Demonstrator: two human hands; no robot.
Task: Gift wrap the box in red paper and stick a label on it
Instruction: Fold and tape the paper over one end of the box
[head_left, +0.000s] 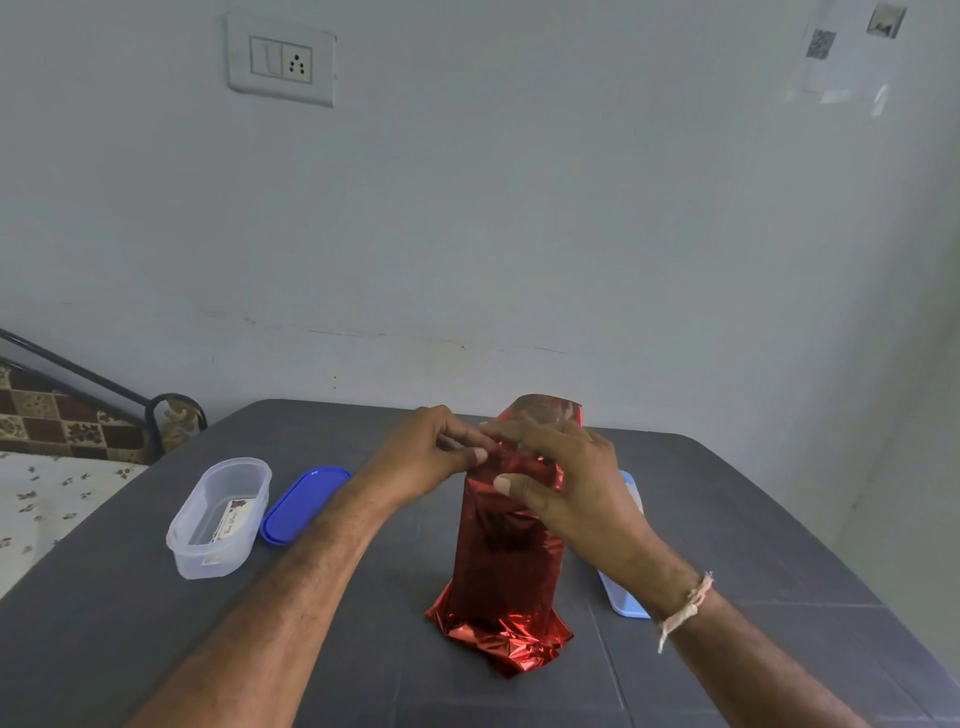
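Head view; red paper (506, 566) is already round the box, which stands on end near the middle of the grey table (363, 649) and is itself fully covered; lower end of the foil is bunched and crumpled against the tabletop, not a clean fold as far as can be seen; upper end is open, a loose tube of foil rising above the hands. Left hand (431, 457): fingers curled, thumb and fingertips pinching the foil at the upper fold. Right hand (566, 488): wrapped over the same fold, thumb pressed on the near face, fingers curled over the far side. Judgement: body wrap done, end closure in progress at the top; no tape visible on the seams, cannot tell if any is applied. Label (235, 517) lies inside the clear tub (208, 561) well to the left, its blue lid (304, 504) just beside it; so sticking is not yet done. Pale blue tray-like item (626, 603) sits behind the right wrist. Remaining: close the top, tidy the bottom, fetch and stick the label.
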